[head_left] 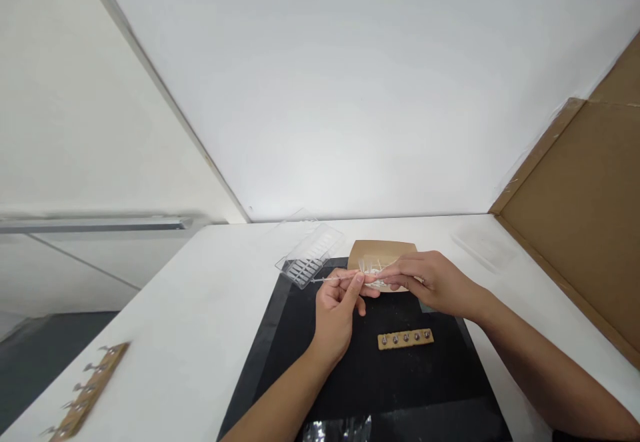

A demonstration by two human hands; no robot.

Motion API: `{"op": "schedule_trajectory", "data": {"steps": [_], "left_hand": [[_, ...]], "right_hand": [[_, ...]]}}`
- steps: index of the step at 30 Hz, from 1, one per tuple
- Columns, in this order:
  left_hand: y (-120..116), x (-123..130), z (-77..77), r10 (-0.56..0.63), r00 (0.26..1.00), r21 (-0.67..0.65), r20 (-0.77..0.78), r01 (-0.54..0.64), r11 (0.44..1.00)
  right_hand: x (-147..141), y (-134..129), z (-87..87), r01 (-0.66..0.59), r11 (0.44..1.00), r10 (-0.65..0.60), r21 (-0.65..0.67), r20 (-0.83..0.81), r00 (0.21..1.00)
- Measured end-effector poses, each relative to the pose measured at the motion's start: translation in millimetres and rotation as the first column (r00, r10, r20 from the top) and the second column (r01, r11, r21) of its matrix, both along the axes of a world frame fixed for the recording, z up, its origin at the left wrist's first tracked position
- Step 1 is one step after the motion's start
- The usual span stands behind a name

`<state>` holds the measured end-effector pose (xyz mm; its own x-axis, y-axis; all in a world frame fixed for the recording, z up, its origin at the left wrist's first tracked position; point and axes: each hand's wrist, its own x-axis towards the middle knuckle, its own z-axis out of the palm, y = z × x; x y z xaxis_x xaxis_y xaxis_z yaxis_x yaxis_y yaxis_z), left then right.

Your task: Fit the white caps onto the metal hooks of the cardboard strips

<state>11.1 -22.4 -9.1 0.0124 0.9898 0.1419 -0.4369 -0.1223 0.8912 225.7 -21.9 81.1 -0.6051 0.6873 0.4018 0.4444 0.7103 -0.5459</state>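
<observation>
My left hand (337, 305) is closed in a pinch around a thin white stick (323, 279), whose end sticks out to the left. Close to its fingertips, my right hand (430, 282) has its fingers pressed together; what they hold, if anything, is too small to tell. Both hands are over the front of a brown paper tray (383, 249) with small white and clear pieces in it. Below them, on a black mat (400, 385), lies a tan strip (405, 339) bearing several metal studs.
Clear plastic trays (313, 252) with small white pieces lie behind my left hand. A clear lid (481, 247) rests at the back right, beside a cardboard panel (580, 222). Another strip with metal pieces (90, 392) sits at the table's left edge.
</observation>
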Motion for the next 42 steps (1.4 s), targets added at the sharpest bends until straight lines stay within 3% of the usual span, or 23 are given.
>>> {"op": "schedule_trajectory", "data": {"steps": [4, 10, 19, 27, 31, 42], "left_hand": [[-0.2, 0.0, -1.2, -0.002, 1.000, 0.055, -0.018, 0.003, 0.998], [0.4, 0.8, 0.5, 0.021, 1.000, 0.063, -0.022, -0.020, 0.998], [-2.7, 2.8, 10.6, 0.032, 0.999, 0.006, 0.036, -0.032, 0.999], [-2.9, 3.6, 12.6, 0.041, 0.997, -0.033, 0.065, -0.038, 0.999], [-3.1, 3.3, 12.2, 0.039, 0.998, -0.043, 0.053, -0.037, 0.998], [2.3, 2.0, 4.3, 0.064, 0.998, 0.033, 0.000, -0.064, 0.997]], "right_hand": [[1.0, -1.8, 4.6, -0.002, 0.984, -0.014, -0.176, -0.086, 0.996], [0.7, -0.2, 0.1, 0.082, 0.926, -0.164, -0.369, -0.196, 0.967], [-4.2, 0.8, -9.8, 0.183, 0.978, -0.200, -0.103, -0.180, 0.963], [2.5, 2.1, -6.7, -0.020, 0.998, 0.026, 0.059, -0.095, 0.995], [2.7, 1.7, -5.2, -0.042, 0.999, 0.045, 0.031, -0.079, 0.996], [-3.4, 6.3, -6.8, 0.112, 0.988, -0.125, -0.104, -0.134, 0.983]]}}
